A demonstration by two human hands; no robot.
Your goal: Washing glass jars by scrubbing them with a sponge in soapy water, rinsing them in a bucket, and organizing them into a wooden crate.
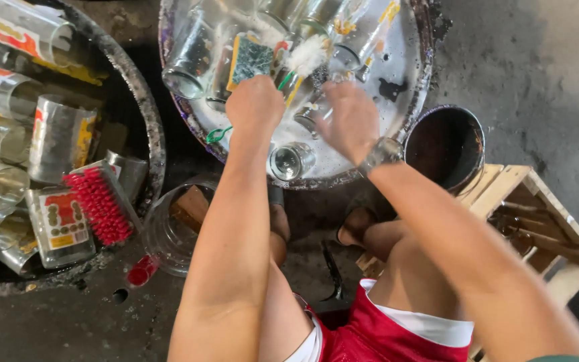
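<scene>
Hands working over a round wash basin of soapy water and glass bottles.
The left hand is closing its grip on a green bottle brush with white bristles; the right hand is clamping a clear bottle, blurred, above the basin. A red scrub brush is lying in the neighbouring tub.

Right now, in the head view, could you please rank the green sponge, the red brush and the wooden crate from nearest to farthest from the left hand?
From the left hand:
1. Green sponge, just above it in the soapy basin.
2. Red brush, lower left, in the tub of bottles.
3. Wooden crate, far right.
</scene>
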